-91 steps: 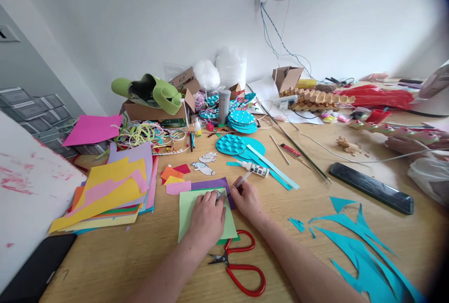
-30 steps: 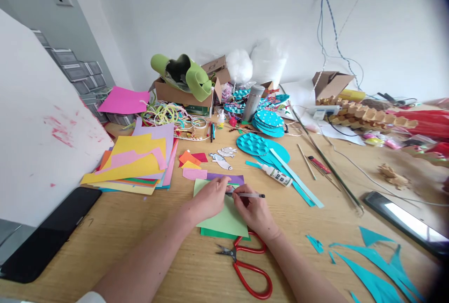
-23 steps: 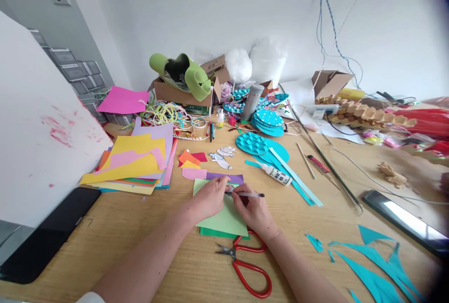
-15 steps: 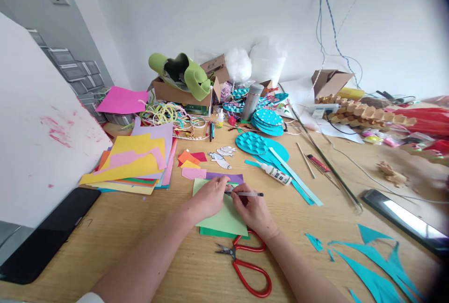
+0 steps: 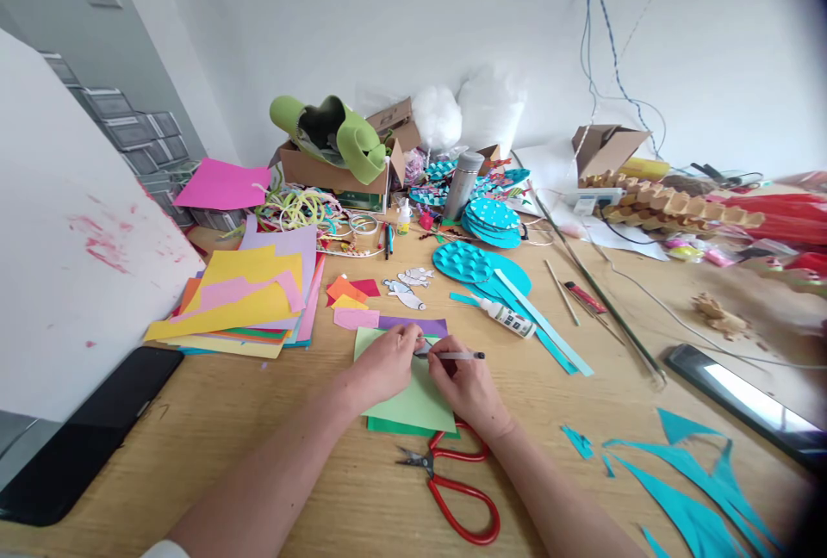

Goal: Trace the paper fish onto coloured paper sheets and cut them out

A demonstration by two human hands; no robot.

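Note:
Between my hands lies a light green sheet of paper (image 5: 407, 403), with darker green paper (image 5: 394, 425) and purple paper (image 5: 426, 325) showing from under it. My right hand (image 5: 462, 381) grips a pen (image 5: 466, 356), its tip end down at the sheet near my left fingertips. My left hand (image 5: 386, 364) rests on the sheet with thumb and fingers pinched together; what they hold, if anything, is too small to make out. Red-handled scissors (image 5: 430, 461) lie just below the sheet, partly behind my right wrist. Above it are fish-shaped paper cutouts (image 5: 405, 293) and small coloured paper pieces (image 5: 349, 293).
Stacked coloured paper (image 5: 239, 291) and a black phone (image 5: 90, 433) lie at left. A glue bottle (image 5: 507, 317) and blue paper strips (image 5: 543, 321) are to the right, with blue scraps (image 5: 691, 489) nearer me. A grey flask (image 5: 463, 186) and a cardboard box (image 5: 303, 166) stand behind.
The view has shifted very slightly. Both hands, the pen and the sheet stay practically where they were.

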